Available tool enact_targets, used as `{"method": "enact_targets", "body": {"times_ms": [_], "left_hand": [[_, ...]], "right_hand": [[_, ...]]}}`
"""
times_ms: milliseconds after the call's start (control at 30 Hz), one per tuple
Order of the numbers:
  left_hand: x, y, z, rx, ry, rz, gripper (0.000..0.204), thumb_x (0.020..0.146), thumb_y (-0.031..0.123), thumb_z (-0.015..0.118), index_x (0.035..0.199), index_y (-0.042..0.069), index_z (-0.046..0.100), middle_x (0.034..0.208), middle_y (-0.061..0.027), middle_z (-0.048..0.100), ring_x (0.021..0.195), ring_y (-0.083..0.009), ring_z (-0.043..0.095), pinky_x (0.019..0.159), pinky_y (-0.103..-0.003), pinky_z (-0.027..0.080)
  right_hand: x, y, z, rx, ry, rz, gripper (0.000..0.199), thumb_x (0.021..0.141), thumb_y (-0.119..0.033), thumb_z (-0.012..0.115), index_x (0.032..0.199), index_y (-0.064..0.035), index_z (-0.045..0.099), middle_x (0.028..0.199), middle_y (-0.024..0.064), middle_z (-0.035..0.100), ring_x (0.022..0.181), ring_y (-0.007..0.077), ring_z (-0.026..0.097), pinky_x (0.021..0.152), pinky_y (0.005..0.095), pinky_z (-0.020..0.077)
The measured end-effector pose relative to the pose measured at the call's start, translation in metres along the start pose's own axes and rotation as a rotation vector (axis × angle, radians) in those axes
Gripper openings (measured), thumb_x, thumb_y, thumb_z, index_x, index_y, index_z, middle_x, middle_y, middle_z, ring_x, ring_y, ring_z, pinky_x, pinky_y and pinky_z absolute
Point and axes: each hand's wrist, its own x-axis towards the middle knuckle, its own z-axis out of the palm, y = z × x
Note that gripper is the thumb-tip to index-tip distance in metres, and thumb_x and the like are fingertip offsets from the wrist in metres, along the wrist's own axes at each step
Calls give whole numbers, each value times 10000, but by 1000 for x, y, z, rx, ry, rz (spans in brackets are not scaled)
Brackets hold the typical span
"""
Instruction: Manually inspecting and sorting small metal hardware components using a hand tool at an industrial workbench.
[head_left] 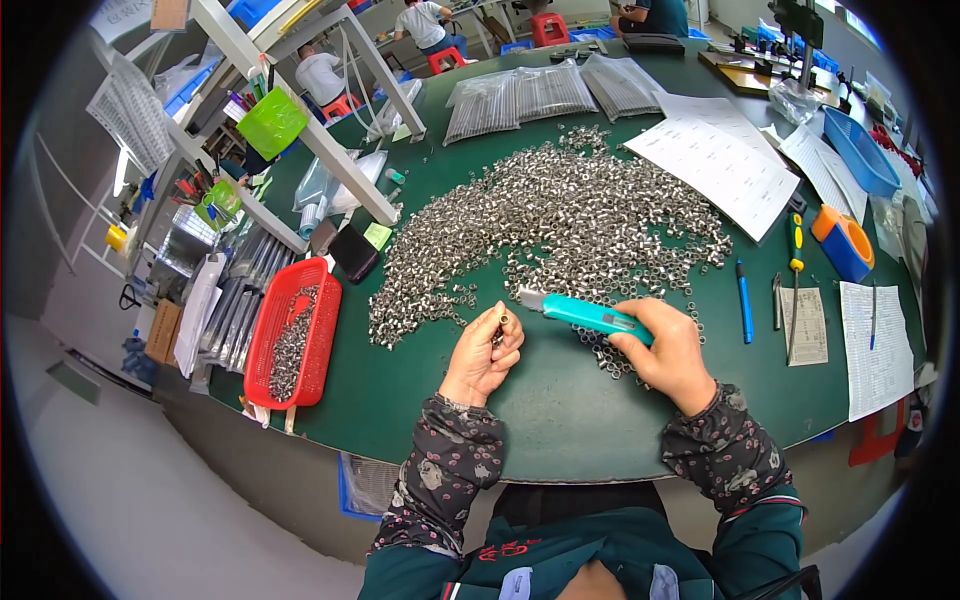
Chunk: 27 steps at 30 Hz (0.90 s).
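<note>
Between the thumb and fingers of my left hand (481,358) is a small metal ring (504,321), held near the table's front middle. My right hand (668,352) grips a teal utility knife (590,316); its blade end points left, close to the ring but apart from it as far as I can see. Just beyond both hands spreads a wide heap of small shiny metal rings (540,215) on the green table (560,430). Several loose rings lie below the knife and by my right fingers.
A red plastic basket (328,330) with more rings stands at the left, beside a black phone (353,254). Bags of thin rods (545,92) lie behind the heap. Paper sheets (715,165), a blue pen (744,303), a yellow-handled screwdriver (796,243) and a tape dispenser (846,243) are at the right.
</note>
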Motion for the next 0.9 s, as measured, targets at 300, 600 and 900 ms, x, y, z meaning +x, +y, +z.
{"method": "enact_targets", "body": {"times_ms": [300, 600, 900], "left_hand": [[-2, -1, 1, -44, 56, 11, 295, 942, 230, 404, 714, 47, 441, 614, -17, 389, 459, -33, 284, 335, -146, 208], [-1, -3, 11, -202, -95, 19, 154, 890, 136, 449, 852, 3, 516, 710, -41, 454, 518, -46, 365, 333, -139, 232], [6, -39, 53, 1553, 64, 443, 137, 783, 104, 597, 905, 48, 567, 700, -84, 567, 601, -179, 553, 566, -277, 434]], "right_hand": [[-3, 3, 1, 132, -174, 17, 264, 700, -165, 672, 912, -20, 613, 818, 137, 615, 725, 279, 605, 642, 336, 468], [4, 6, -5, 324, 147, 185, 255, 723, -135, 671, 926, -3, 591, 791, 119, 613, 696, 223, 605, 630, 300, 459], [1, 5, -4, 285, 162, 143, 246, 724, -152, 672, 918, -20, 597, 813, 130, 612, 706, 259, 604, 623, 325, 464]]}}
